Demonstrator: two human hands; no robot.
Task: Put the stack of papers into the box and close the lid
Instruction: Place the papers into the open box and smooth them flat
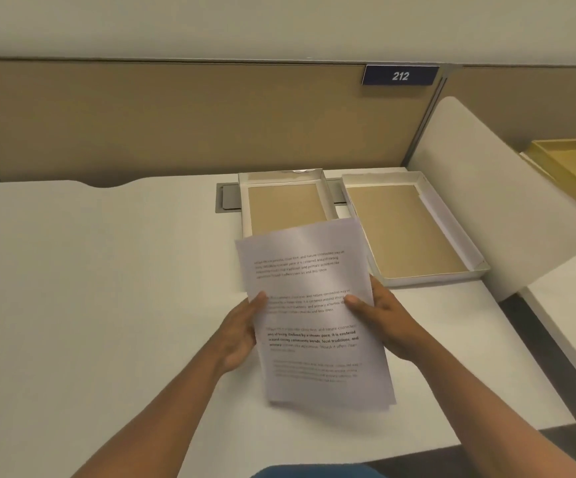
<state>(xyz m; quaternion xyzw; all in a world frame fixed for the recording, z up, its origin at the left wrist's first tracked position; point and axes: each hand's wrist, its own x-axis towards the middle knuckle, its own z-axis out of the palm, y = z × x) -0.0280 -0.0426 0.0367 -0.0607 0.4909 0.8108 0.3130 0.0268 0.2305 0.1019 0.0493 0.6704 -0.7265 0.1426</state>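
Observation:
I hold a stack of printed white papers (314, 312) above the desk with both hands. My left hand (240, 334) grips its left edge, thumb on top. My right hand (383, 322) grips the right edge the same way. The stack's far end overlaps the near edge of an open white box (245, 201) with a brown cardboard floor, lying straight ahead. To the right of that box lies a second shallow white tray with a brown inside, the lid (466, 236), open side up and turned slightly.
The white desk (107, 270) spreads wide to the left. A grey cable hatch (228, 200) sits behind the box. A tan partition (176, 122) with a "212" sign closes the back. A rounded white divider (504, 201) stands right, with a yellowish tray (573, 167) beyond.

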